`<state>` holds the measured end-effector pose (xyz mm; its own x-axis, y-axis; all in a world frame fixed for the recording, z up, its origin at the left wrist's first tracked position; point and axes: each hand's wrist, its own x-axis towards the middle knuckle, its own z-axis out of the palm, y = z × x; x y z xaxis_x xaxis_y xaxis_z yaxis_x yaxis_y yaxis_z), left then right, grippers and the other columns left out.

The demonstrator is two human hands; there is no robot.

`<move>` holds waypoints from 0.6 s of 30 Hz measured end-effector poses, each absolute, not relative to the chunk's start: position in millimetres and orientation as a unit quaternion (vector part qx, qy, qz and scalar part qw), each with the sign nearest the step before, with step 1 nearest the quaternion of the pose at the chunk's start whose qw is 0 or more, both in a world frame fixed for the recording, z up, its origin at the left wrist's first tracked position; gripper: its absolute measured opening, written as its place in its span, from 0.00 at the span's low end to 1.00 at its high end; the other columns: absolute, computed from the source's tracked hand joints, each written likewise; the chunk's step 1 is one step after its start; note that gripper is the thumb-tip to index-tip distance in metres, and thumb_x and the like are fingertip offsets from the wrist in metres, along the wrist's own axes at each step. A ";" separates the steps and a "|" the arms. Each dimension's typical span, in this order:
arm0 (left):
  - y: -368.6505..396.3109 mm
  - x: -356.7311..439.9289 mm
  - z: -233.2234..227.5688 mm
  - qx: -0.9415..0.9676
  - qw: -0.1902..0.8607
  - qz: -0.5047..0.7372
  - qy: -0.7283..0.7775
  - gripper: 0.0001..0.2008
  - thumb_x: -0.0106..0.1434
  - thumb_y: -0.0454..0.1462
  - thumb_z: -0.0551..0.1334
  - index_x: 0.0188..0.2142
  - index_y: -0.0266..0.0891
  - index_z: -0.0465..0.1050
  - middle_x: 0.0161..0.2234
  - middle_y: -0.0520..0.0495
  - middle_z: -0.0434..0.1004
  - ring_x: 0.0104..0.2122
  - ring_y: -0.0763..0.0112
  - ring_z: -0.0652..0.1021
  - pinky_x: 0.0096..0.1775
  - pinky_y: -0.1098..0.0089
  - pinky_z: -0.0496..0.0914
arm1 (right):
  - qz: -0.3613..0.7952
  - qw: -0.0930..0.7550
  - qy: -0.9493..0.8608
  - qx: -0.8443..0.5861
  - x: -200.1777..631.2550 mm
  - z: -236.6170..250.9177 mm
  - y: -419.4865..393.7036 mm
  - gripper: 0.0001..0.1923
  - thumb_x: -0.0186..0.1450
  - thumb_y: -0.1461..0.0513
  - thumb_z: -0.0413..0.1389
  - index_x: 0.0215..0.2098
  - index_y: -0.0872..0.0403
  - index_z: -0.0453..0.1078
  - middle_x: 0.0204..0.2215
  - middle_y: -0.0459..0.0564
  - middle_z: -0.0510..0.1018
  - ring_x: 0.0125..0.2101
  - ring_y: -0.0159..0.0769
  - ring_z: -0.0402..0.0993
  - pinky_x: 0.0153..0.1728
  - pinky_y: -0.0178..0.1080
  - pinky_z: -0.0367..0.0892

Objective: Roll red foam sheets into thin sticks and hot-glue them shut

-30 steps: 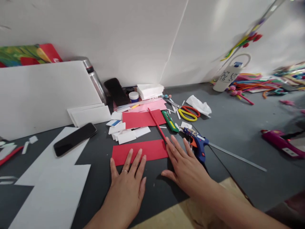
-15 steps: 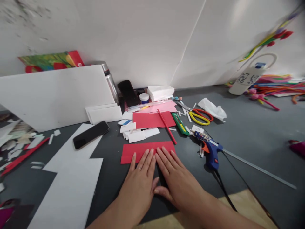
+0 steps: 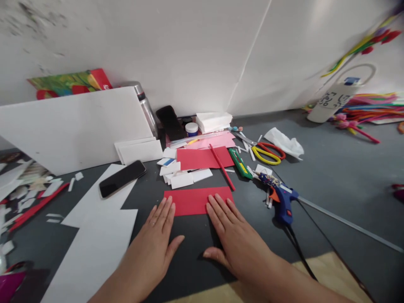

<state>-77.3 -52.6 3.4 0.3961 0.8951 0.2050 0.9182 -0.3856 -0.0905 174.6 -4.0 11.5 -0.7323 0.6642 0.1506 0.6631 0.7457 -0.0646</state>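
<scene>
A red paper strip [image 3: 192,200] lies flat on the dark grey table [image 3: 331,181] in front of me. My left hand [image 3: 151,242] rests palm down with its fingertips on the strip's left end. Flat on the table too, my right hand [image 3: 232,235] touches the strip's right half with its fingertips. Both hands hold nothing and their fingers are spread. Just behind lie a second red sheet [image 3: 202,158] and a thin red stick [image 3: 222,167].
A blue glue gun [image 3: 280,200] with its black cord lies right of my right hand. Scissors [image 3: 268,153], a green cutter [image 3: 240,163], white foam pieces [image 3: 181,177], a phone [image 3: 122,178] on white paper and a white board [image 3: 72,128] surround the strip.
My hands, side by side at the strip's middle half a second ago, have slid apart; the left hand has moved left to the strip's end.
</scene>
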 end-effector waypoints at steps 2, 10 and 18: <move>-56.3 -85.1 11.6 -0.827 0.116 -0.056 -0.548 0.28 0.72 0.46 0.51 0.64 0.27 0.59 0.65 0.30 0.63 0.64 0.51 0.66 0.60 0.50 0.63 | -0.004 0.076 -0.930 -0.358 172.9 11.0 -1.7 0.47 0.67 0.38 0.48 0.65 0.70 0.60 0.66 0.70 0.58 0.65 0.61 0.55 0.60 0.59 0.62; -45.5 -155.5 44.2 -0.769 0.123 -0.054 -0.625 0.15 0.72 0.40 0.50 0.47 0.39 0.72 0.42 0.41 0.81 0.45 0.56 0.77 0.62 0.44 0.54 | -0.089 -0.004 -0.948 -0.307 151.2 21.2 18.3 0.21 0.67 0.63 0.57 0.55 0.69 0.72 0.54 0.76 0.73 0.52 0.64 0.74 0.44 0.57 0.75; -26.7 -162.1 37.1 -0.777 0.080 -0.057 -0.622 0.15 0.72 0.41 0.51 0.32 0.41 0.70 0.32 0.46 0.72 0.37 0.57 0.71 0.48 0.51 0.62 | -0.152 -0.014 -0.946 -0.287 149.0 12.4 18.0 0.23 0.64 0.65 0.58 0.55 0.70 0.72 0.53 0.76 0.73 0.52 0.65 0.74 0.40 0.54 0.77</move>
<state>-162.1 -26.7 37.1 0.2200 0.9572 0.1882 0.9755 -0.2139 -0.0522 149.0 18.0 12.4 -0.8353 0.5465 0.0603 0.5379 0.7896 0.2951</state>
